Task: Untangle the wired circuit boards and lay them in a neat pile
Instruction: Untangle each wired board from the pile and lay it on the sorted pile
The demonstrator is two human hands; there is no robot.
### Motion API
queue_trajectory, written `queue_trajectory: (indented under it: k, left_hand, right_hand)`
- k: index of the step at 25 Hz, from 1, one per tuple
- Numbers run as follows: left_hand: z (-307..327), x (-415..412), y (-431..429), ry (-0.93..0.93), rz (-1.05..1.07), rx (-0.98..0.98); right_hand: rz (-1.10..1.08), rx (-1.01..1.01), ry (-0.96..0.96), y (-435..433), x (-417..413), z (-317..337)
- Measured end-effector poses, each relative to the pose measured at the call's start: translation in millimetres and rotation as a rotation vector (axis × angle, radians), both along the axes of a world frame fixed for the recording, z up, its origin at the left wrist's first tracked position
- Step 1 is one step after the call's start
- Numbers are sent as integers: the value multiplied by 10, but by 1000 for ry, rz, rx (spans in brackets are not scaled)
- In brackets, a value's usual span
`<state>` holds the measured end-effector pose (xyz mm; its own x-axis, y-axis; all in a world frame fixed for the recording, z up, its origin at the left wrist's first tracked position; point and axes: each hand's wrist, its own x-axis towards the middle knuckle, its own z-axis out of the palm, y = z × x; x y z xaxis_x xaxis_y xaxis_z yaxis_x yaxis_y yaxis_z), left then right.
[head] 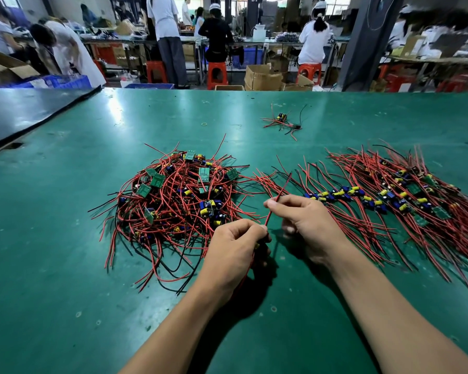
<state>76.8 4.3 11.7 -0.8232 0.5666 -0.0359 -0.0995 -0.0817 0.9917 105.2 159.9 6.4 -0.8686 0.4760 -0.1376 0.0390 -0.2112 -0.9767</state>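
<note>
Green worktop [65, 238], seen from above its near edge. Left hand [238, 247], fingers curled tight, grips the lower end of a red wire [272, 211]; whatever else it encloses is hidden. Right hand [308, 222], fingers bent, holds the same wire higher up, behind the forefinger, so that the wire runs straight between the two hands. Tangled heap [179, 201] of wired circuit boards lies left of the hands, mid-worktop. Combed row [389, 201] of boards, leads parallel, extends toward the right edge. Small cluster [281, 121] and rubber band [205, 124] lie toward the far edge.
</note>
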Motion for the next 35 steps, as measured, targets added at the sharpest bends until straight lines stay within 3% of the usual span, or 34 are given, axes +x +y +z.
queue_trajectory:
  k: [7, 13, 15, 22, 26, 29, 35]
  left_hand:
    - [26, 31, -11, 18, -83, -39]
    - [8, 33, -97, 59, -127, -94]
    - [-4, 11, -95, 15, -88, -54]
    - [-38, -80, 15, -215, 17, 115]
    - [1, -128, -45, -235, -22, 185]
    - [61, -118, -63, -178, -4, 253]
    - [172, -131, -77, -132, 129, 369]
  right_hand:
    - [-330, -89, 163, 95, -30, 12]
    - [-526, -440, 168, 466, 143, 164]
    - [-446, -395, 162, 404, 138, 184]
    - [38, 92, -8, -25, 52, 76]
    - [137, 358, -22, -100, 66, 71]
    - [154, 370, 10, -96, 86, 83]
    - [387, 213, 71, -227, 107, 47]
